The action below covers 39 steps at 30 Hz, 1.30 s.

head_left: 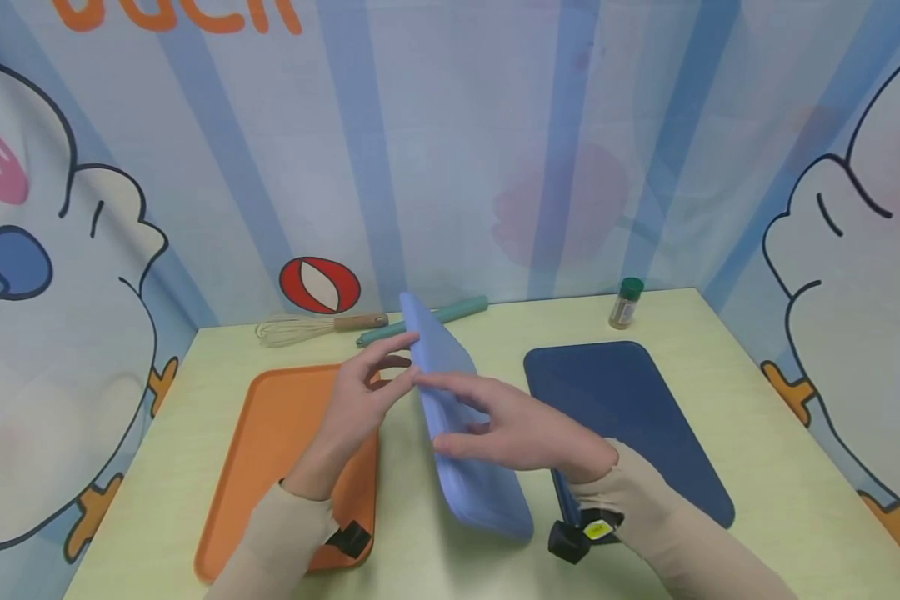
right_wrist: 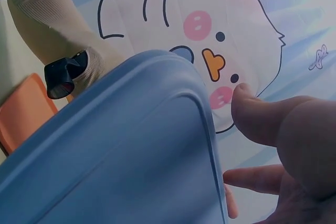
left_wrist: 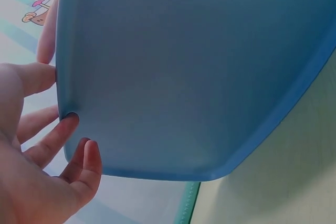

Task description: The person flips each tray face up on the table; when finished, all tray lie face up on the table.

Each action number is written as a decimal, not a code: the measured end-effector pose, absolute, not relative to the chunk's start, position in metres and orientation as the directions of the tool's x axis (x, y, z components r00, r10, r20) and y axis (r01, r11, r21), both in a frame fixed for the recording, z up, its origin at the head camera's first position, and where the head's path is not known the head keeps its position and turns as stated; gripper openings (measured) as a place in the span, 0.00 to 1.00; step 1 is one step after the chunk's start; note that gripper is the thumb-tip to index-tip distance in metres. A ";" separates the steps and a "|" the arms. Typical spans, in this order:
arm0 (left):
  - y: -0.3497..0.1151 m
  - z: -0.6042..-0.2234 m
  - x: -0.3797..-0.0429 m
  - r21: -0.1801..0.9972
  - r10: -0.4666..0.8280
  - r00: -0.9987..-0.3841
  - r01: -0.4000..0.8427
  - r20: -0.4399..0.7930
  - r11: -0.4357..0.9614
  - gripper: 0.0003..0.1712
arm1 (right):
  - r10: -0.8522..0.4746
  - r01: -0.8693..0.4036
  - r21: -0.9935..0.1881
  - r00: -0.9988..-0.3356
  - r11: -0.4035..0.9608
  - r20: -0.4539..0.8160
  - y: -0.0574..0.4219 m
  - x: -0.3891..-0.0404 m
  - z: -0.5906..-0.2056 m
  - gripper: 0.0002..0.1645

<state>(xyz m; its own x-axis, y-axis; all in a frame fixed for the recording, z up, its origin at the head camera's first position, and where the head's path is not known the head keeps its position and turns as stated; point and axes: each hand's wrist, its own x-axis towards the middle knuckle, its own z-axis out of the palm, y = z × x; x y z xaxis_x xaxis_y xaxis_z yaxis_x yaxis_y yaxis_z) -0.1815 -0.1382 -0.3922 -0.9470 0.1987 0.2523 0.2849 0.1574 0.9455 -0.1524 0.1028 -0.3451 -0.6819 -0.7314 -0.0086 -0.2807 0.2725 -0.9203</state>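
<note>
A light blue tray (head_left: 457, 433) with a raised rim stands tilted on edge in the middle of the head view. My left hand (head_left: 356, 408) pinches its upper rim; the left wrist view shows my left hand (left_wrist: 39, 171) with curled fingertips at the rim near a rounded corner. My right hand (head_left: 521, 425) reaches to the same rim from the other side, index finger straight, thumb apart. In the right wrist view, a straight finger of my right hand (right_wrist: 294, 156) touches the rim of the light blue tray (right_wrist: 136, 156), and the thumb is off it.
An orange tray (head_left: 292, 442) lies at the left, partly under my left arm. At the right is a navy tray (head_left: 615, 400), partly behind my right arm. A whisk (head_left: 315, 327), a teal rolling pin (head_left: 457, 310) and a green-capped spice jar (head_left: 626, 304) lie or stand along the back.
</note>
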 end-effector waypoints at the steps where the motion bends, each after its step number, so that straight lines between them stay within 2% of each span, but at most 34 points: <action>1: -0.138 -0.392 -0.182 0.945 0.199 -0.947 0.286 0.253 0.159 0.26 | -0.733 -0.293 -0.914 -0.680 0.282 -0.008 0.103 -0.152 -0.344 0.43; 17: -0.136 -0.385 -0.186 0.954 0.248 -0.947 0.249 0.203 0.169 0.29 | -0.708 -0.397 -0.829 -0.706 0.394 0.002 0.098 -0.148 -0.341 0.42; 27: -0.133 -0.387 -0.189 0.948 0.268 -0.942 0.256 0.201 0.189 0.31 | -0.685 -0.455 -0.765 -0.729 0.456 0.026 0.097 -0.146 -0.337 0.37; 39: -0.135 -0.386 -0.195 0.951 0.388 -0.902 0.268 0.191 0.155 0.38 | -0.687 -0.419 -0.802 -0.726 0.425 0.016 0.100 -0.147 -0.340 0.33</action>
